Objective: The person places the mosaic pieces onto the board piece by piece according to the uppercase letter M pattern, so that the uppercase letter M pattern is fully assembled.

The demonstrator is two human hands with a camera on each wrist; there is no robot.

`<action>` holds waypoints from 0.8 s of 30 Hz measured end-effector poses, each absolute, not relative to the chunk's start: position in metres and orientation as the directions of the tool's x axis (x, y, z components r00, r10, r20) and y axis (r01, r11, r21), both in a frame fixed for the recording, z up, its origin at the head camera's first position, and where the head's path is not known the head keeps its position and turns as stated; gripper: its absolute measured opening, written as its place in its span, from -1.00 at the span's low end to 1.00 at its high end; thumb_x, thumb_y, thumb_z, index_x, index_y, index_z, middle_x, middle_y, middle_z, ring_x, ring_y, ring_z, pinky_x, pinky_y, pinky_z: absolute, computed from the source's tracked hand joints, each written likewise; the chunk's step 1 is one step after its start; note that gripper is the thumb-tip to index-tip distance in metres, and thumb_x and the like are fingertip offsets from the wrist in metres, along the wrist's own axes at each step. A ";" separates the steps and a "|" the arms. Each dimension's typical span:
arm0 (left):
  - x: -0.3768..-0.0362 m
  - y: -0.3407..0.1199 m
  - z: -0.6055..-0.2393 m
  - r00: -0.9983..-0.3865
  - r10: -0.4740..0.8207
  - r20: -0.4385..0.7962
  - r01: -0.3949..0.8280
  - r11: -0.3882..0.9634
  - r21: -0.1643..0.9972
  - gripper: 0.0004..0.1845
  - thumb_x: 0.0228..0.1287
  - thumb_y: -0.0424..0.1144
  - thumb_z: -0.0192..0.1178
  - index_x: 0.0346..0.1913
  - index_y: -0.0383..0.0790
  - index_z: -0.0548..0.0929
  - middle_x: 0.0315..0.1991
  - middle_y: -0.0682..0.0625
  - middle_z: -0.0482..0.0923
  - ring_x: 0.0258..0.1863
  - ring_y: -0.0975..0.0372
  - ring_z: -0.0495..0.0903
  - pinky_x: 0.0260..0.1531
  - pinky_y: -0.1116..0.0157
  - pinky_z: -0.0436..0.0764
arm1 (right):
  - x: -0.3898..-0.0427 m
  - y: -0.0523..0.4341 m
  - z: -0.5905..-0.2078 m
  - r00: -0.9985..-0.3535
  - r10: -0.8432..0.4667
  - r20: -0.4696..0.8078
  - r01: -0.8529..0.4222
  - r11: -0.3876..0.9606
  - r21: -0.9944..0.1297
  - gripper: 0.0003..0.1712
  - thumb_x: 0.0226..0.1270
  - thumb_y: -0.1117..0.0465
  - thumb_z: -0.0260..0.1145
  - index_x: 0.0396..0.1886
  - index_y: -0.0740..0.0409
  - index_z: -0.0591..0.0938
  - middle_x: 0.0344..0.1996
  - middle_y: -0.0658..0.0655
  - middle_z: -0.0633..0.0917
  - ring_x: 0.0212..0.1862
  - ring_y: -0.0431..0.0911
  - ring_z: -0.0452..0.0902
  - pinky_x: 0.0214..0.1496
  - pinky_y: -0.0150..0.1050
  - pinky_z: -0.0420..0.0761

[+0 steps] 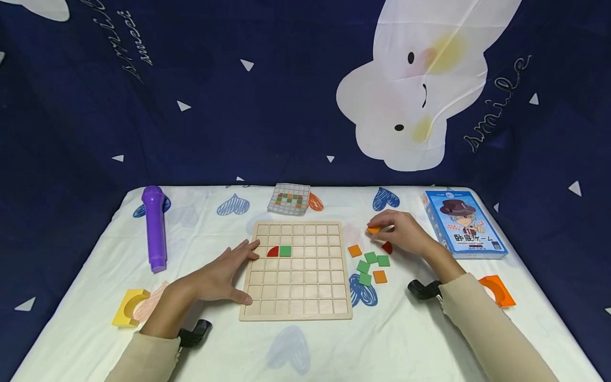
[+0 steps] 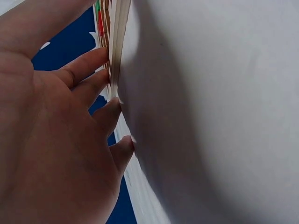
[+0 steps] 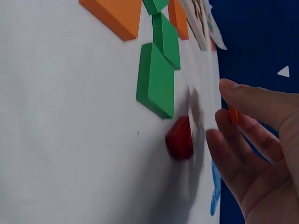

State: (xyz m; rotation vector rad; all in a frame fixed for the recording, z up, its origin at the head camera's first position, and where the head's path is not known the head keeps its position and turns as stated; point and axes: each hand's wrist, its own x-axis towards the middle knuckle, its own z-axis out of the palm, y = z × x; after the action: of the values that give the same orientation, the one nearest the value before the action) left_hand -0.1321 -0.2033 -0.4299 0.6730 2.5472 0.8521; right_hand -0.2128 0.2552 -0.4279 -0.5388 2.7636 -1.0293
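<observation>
**Orange tile pinched beside the grid board**

Fingers of the right hand (image 1: 401, 231) pinch a small orange tile (image 1: 374, 229) above the white cloth, right of the wooden grid board (image 1: 297, 310). A red piece (image 1: 387, 247) lies just under that hand, with loose green tiles (image 1: 371, 258) and orange tiles (image 1: 355, 250) near it. The left hand (image 1: 220, 276) lies flat, fingers spread, fingertips on the board's left edge. On the board sit a red quarter-circle (image 1: 272, 252) and a green square (image 1: 285, 251), side by side.

Bare cloth lies open along the lower frame below the wooden board (image 1: 296, 270). Loose tiles (image 1: 371, 263) crowd the right-centre; a purple cylinder (image 1: 155, 228) blocks the left.
</observation>
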 end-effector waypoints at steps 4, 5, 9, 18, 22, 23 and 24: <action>-0.132 -0.203 -0.430 -0.818 0.544 -0.187 0.324 0.704 0.632 0.34 -0.20 0.03 0.64 0.62 -0.27 0.04 0.45 -0.11 0.41 0.67 -0.19 -0.13 0.63 -0.29 -0.15 | -0.212 0.248 -0.429 -0.920 -0.391 0.012 -0.297 0.678 -0.673 -0.67 0.23 0.29 0.50 0.01 0.15 0.79 0.07 0.21 0.75 0.14 0.10 0.67 0.06 -0.22 0.80; -0.132 -0.204 -0.430 -0.818 0.544 -0.186 0.325 0.705 0.631 0.34 -0.20 0.03 0.64 0.62 -0.27 0.05 0.45 -0.12 0.41 0.67 -0.19 -0.13 0.63 -0.29 -0.15 | -0.211 0.246 -0.429 -0.919 -0.393 0.013 -0.295 0.669 -0.682 -0.67 0.23 0.28 0.50 0.01 0.16 0.79 0.08 0.21 0.75 0.15 0.10 0.67 0.06 -0.22 0.80; -0.133 -0.204 -0.431 -0.817 0.547 -0.182 0.331 0.704 0.628 0.33 -0.19 0.02 0.64 0.61 -0.28 0.06 0.46 -0.12 0.40 0.67 -0.19 -0.13 0.63 -0.29 -0.15 | -0.209 0.231 -0.427 -0.916 -0.402 0.011 -0.291 0.643 -0.709 -0.66 0.24 0.30 0.48 0.03 0.16 0.79 0.11 0.17 0.75 0.17 0.07 0.66 0.08 -0.20 0.80; -0.133 -0.204 -0.431 -0.815 0.551 -0.181 0.336 0.703 0.627 0.33 -0.19 0.02 0.64 0.61 -0.29 0.05 0.44 -0.11 0.42 0.67 -0.19 -0.13 0.63 -0.29 -0.15 | -0.207 0.192 -0.430 -0.899 -0.438 0.004 -0.287 0.582 -0.761 -0.72 0.25 0.29 0.48 -0.03 0.09 0.81 0.06 0.10 0.74 0.05 -0.04 0.70 0.01 -0.34 0.79; -0.133 -0.204 -0.432 -0.815 0.550 -0.183 0.332 0.702 0.630 0.35 -0.19 0.02 0.64 0.62 -0.28 0.03 0.43 -0.10 0.43 0.67 -0.19 -0.14 0.63 -0.29 -0.16 | -0.206 0.175 -0.431 -0.888 -0.459 0.006 -0.297 0.565 -0.769 -0.73 0.25 0.27 0.49 -0.04 0.05 0.81 0.05 0.06 0.76 0.06 -0.08 0.69 -0.04 -0.43 0.75; -0.133 -0.204 -0.432 -0.816 0.549 -0.184 0.331 0.703 0.629 0.35 -0.19 0.02 0.64 0.62 -0.27 0.03 0.43 -0.10 0.43 0.67 -0.19 -0.14 0.63 -0.29 -0.16 | -0.206 0.170 -0.431 -0.885 -0.466 0.008 -0.304 0.564 -0.768 -0.72 0.25 0.27 0.49 -0.04 0.04 0.81 0.05 0.06 0.76 0.06 -0.09 0.69 -0.04 -0.44 0.74; -0.133 -0.204 -0.432 -0.817 0.547 -0.184 0.330 0.705 0.628 0.35 -0.19 0.03 0.64 0.62 -0.27 0.04 0.44 -0.10 0.43 0.67 -0.19 -0.14 0.63 -0.28 -0.16 | -0.206 0.166 -0.431 -0.881 -0.473 0.011 -0.310 0.562 -0.767 -0.72 0.25 0.28 0.49 -0.03 0.04 0.81 0.05 0.05 0.77 0.07 -0.09 0.69 -0.04 -0.44 0.73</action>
State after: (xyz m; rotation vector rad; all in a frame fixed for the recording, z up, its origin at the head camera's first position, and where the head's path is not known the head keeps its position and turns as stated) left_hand -0.1332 -0.2042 -0.4320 0.6840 2.5553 0.8422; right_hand -0.2055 0.1660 -0.4312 -0.6597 2.5980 -1.2182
